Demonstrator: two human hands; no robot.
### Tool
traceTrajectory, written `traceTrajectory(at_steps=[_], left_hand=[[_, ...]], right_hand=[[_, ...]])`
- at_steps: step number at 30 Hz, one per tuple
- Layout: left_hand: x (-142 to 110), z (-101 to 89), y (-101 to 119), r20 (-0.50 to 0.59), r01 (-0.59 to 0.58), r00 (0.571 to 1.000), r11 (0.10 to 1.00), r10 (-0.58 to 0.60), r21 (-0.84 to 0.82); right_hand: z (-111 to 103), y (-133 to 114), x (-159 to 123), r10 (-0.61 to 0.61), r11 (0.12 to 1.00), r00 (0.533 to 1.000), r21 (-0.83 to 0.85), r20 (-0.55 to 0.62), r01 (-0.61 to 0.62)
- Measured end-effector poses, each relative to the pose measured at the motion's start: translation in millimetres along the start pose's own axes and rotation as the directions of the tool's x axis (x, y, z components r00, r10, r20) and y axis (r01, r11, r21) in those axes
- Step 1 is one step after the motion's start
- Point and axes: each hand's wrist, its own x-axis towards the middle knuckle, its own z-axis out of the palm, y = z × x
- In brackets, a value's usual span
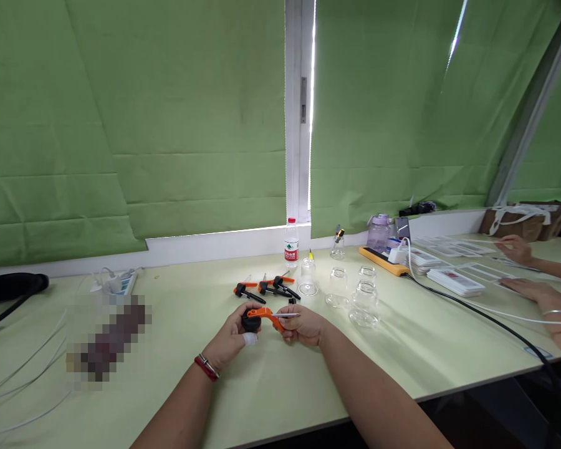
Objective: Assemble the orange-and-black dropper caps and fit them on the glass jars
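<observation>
In front of me, my left hand is closed around a round black part, and its thumb has a white wrap. A curved orange handle reaches from the black part towards my right hand. My right fingers are closed at the far end of this handle, where a thin metal rod also shows. Just beyond my hands lie several similar black-and-orange pieces with thin rods. Clear glass jars stand to their right, some apparently upside down.
Against the wall stand a water bottle and a purple bottle. An orange power strip trails a black cable across the right side. Another person's hands are by white sheets. At left are white cables and a black headset.
</observation>
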Motion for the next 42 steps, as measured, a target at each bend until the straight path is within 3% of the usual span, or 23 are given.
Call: traceTrajectory(at_steps=[6,13,35,39,42], left_hand=[[-0.8,1.4,0.7,0.062,-0.017,0.998,0.996,0.022,-0.090],[0.8,6.9,1.8,-0.011,0.037,0.999,0.990,-0.038,-0.138],[2.8,4.0,1.4,-0.013,0.109,0.994,0.976,-0.113,-0.189],[4.2,0.9,5.4,-0.125,0.057,0.988,0.971,-0.087,-0.232],[6.0,-5.9,8.7,-0.272,-0.053,0.962,0.951,-0.033,-0.305]], right_hand=[[3.2,0.9,0.5,0.003,1.000,1.000,-0.011,-0.001,-0.003],[5.0,2.7,1.2,-0.004,0.999,1.000,-0.034,-0.010,0.003],[15.5,6.6,3.3,-0.014,0.996,0.999,-0.093,-0.039,0.011],[21.9,8.0,6.7,-0.036,0.989,0.997,-0.144,-0.072,0.025],[26.7,12.7,11.5,-0.033,0.962,0.984,-0.271,-0.174,-0.016]])
